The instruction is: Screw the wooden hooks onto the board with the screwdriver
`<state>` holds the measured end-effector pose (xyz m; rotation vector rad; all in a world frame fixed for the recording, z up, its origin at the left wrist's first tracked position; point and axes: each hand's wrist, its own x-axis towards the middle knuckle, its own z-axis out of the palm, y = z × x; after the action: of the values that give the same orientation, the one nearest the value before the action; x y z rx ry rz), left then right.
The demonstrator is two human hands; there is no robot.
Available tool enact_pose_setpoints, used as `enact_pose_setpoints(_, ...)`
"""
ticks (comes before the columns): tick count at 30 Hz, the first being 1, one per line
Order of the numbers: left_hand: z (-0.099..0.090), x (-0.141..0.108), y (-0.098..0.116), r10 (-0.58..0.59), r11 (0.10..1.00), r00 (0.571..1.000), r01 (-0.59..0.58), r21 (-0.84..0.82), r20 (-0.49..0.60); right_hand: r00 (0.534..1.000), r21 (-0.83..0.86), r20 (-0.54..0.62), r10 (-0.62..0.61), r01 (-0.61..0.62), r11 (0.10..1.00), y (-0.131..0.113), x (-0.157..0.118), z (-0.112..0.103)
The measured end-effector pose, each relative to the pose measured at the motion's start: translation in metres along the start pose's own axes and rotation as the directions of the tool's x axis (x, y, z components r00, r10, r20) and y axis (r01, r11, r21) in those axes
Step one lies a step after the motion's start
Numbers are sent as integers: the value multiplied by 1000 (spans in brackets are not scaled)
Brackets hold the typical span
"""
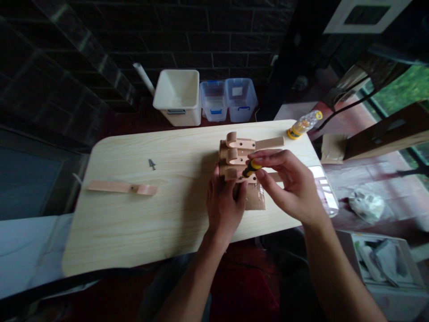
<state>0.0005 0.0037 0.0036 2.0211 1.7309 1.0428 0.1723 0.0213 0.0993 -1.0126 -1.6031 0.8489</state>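
Three hooked wooden pieces (pixel 246 144), in row on brown base (pixel 256 204), right of frame centre. Left hand (pixel 225 209) clasps base. Right hand (pixel 292 185) pinches screwdriver (pixel 250 168) over nearest piece. Step, apparently: screw-driving; next move calls for steady base, aligned tip. Frame left: loose screws (pixel 152 164), similar hooked strip (pixel 122 187).

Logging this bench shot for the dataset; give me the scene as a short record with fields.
Right hand: fingers hold screwdriver
Left hand: against near strip; exact grip unclear
Screwdriver: yellow and black, angled down at near strip; tip contact unclear
Base: under three wooden strips, side by side
Loose strip: on table, left side
Screws: small group, beyond loose strip
Bins: one white, two clear, behind table
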Motion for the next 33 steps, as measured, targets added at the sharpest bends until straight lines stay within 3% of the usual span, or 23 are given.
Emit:
enact_pose_setpoints(7,-1,1,1,-6,1000,1000,6,-5,10,999,53,-1,35,-35,998,-4,0,0)
enact_pose_setpoints(16,0,0,1,-3,1000,1000,3,-10,-2,998,15,-66,-12,13,1000,11,1,2)
enact_pose_setpoints(26,-1,1,1,8,1000,1000,-8,-1,11,999,24,-10,31,-31,999,-1,-2,3)
enact_pose_setpoints(33,1,0,1,-11,1000,1000,11,-10,-8,999,-14,-53,-12,11,1000,9,0,3)
